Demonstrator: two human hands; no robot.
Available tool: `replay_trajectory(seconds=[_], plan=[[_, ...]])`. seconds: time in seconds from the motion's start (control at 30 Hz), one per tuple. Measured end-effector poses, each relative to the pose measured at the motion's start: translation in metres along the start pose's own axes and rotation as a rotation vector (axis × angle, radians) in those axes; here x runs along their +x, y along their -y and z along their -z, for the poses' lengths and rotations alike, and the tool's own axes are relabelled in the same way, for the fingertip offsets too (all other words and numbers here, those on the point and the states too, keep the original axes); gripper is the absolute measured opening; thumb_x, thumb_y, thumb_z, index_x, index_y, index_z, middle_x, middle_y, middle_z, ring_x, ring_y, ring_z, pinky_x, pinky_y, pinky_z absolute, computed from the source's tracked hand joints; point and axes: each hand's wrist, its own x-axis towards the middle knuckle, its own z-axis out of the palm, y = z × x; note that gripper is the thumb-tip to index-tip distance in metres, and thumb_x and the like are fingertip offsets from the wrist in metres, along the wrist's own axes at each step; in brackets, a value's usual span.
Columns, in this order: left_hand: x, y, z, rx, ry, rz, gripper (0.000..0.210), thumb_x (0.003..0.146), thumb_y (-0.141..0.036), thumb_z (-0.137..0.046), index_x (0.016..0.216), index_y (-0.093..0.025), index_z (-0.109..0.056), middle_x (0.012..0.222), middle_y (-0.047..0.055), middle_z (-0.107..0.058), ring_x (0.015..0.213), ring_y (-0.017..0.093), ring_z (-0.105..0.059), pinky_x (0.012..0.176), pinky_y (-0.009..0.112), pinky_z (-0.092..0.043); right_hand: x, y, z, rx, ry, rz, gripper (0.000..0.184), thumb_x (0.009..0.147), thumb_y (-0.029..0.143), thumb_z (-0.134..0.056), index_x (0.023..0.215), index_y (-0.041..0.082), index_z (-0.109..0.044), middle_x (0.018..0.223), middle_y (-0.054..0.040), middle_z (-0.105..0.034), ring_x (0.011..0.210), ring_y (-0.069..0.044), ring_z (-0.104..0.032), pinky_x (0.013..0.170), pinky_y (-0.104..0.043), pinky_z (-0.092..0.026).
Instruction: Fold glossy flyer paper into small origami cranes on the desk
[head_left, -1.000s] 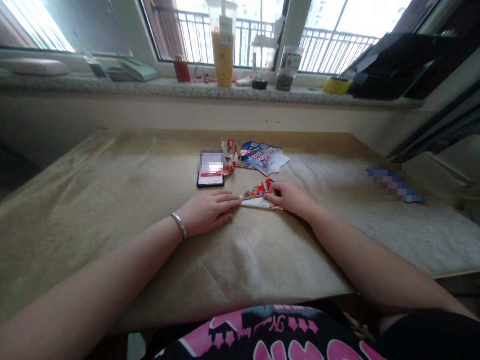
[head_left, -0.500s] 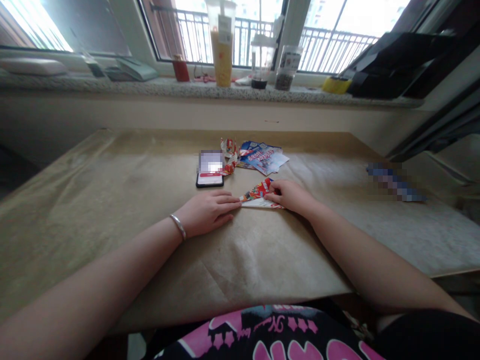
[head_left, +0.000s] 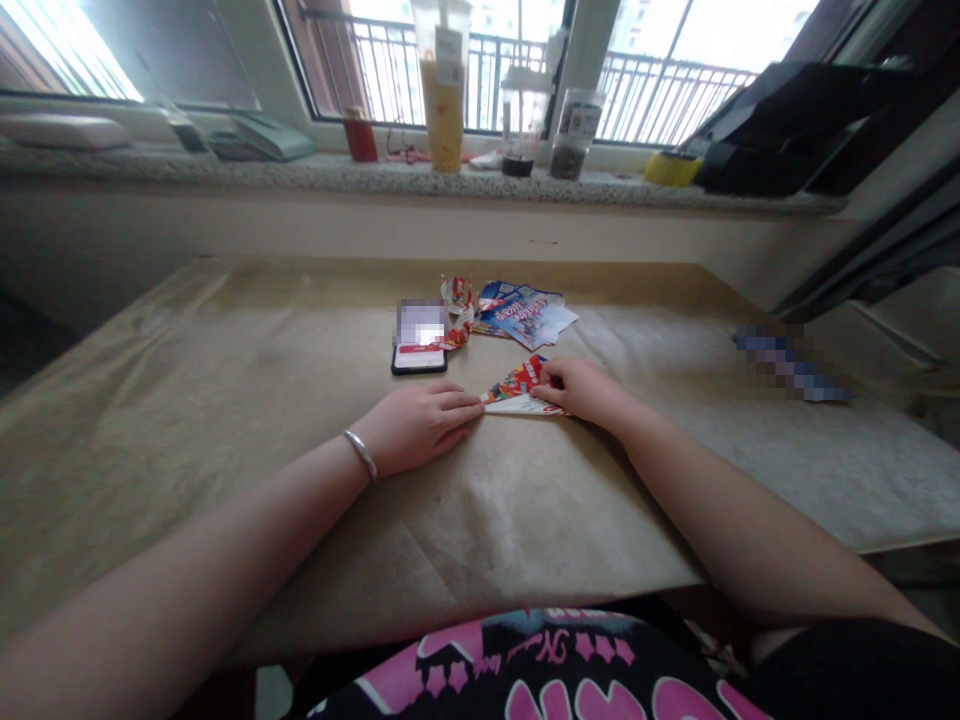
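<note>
A folded sheet of printed paper (head_left: pixel 517 383), red and colourful on one part and white along its near edge, lies on the table between my hands. My left hand (head_left: pixel 424 425) rests flat on the table, fingers stretched out, its fingertips touching the paper's pointed left end. With bent fingers my right hand (head_left: pixel 574 387) grips the right part of the paper and covers that end. Just beyond my left hand lies a phone (head_left: pixel 420 350) with a lit screen. Beside it are crumpled or folded red-and-white paper pieces (head_left: pixel 459 325).
A fanned stack of blue printed sheets (head_left: pixel 529 312) lies behind the folded paper. Far right on the table is a blurred blue strip-like item (head_left: pixel 791 365). The windowsill (head_left: pixel 300 175) holds a tall cup of yellow drink (head_left: pixel 446 115), clear cups and a yellow roll (head_left: pixel 673 168).
My left hand has shifted very slightly right along the paper's left end. My right hand stays nearly in place on the paper.
</note>
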Motion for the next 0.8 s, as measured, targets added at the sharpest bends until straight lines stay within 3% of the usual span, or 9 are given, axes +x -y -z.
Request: replay_trajectory(seconds=[0.43,0.6,0.8], plan=[[0.002,-0.002,0.001,0.033,-0.006,-0.019,0.032,0.093,-0.021,-0.045,0.119,-0.013,-0.061,0.112,0.01,-0.068,0.1,0.021,-0.06,0.087,0.035,-0.054,-0.01,0.011,0.01,-0.161,-0.031,0.005,0.024,0.083,0.043,-0.056,0.076,0.02,-0.06,0.075,-0.0027,-0.064,0.065,-0.015,-0.051,0.056,-0.026,-0.029],[0.002,-0.002,0.001,0.006,-0.009,-0.006,0.033,0.093,-0.021,-0.044,0.12,-0.014,-0.061,0.112,0.012,-0.067,0.101,0.022,-0.06,0.087,0.036,-0.054,-0.017,0.029,0.011,-0.353,-0.182,0.186,0.036,0.087,0.05,-0.051,0.088,0.019,-0.067,0.099,-0.0103,-0.067,0.096,-0.026,-0.054,0.08,-0.035,-0.035],[0.002,-0.002,0.001,-0.025,-0.01,0.002,0.033,0.093,-0.022,-0.044,0.12,-0.015,-0.062,0.113,0.012,-0.066,0.101,0.022,-0.061,0.087,0.038,-0.054,-0.015,0.043,-0.004,-0.277,-0.126,0.254,0.029,0.09,0.042,-0.049,0.092,0.018,-0.066,0.099,-0.0091,-0.068,0.098,-0.024,-0.055,0.088,-0.036,-0.033]])
